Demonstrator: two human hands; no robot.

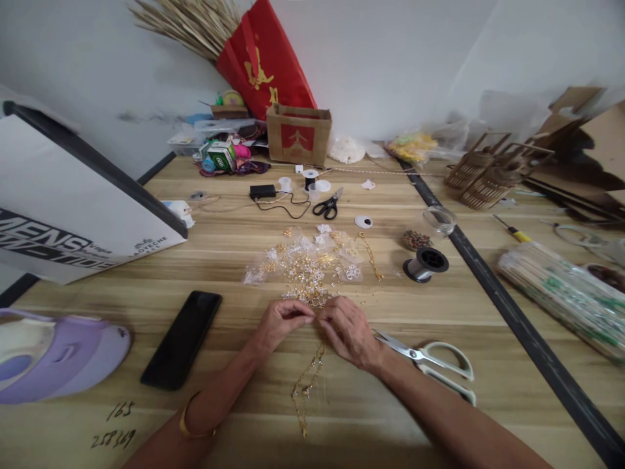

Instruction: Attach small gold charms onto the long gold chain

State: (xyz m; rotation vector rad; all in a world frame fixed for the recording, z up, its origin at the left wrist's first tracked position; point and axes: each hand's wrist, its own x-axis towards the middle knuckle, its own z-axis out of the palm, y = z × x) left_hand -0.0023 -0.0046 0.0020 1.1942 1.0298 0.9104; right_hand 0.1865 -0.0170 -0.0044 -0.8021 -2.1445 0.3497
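Note:
Both hands meet over the middle of the wooden table. My left hand (286,321) is closed, thumb and forefinger pinched on something too small to make out. Its fingertips almost touch those of my right hand (349,329), which is closed with bent fingers. From beneath the right fingers a gold beaded chain (307,389) trails down onto the table in a loose loop. Just beyond the fingertips lies a heap of gold and clear beads (312,277), spread over small plastic bags. A second gold chain (372,257) lies to the right of the heap.
Scissors with pale handles (442,365) lie beside my right forearm. A black phone (181,340) lies left. Farther back are black scissors (328,207), a wire spool (426,264) and a jar of beads (420,234). A large white box (83,202) stands at left.

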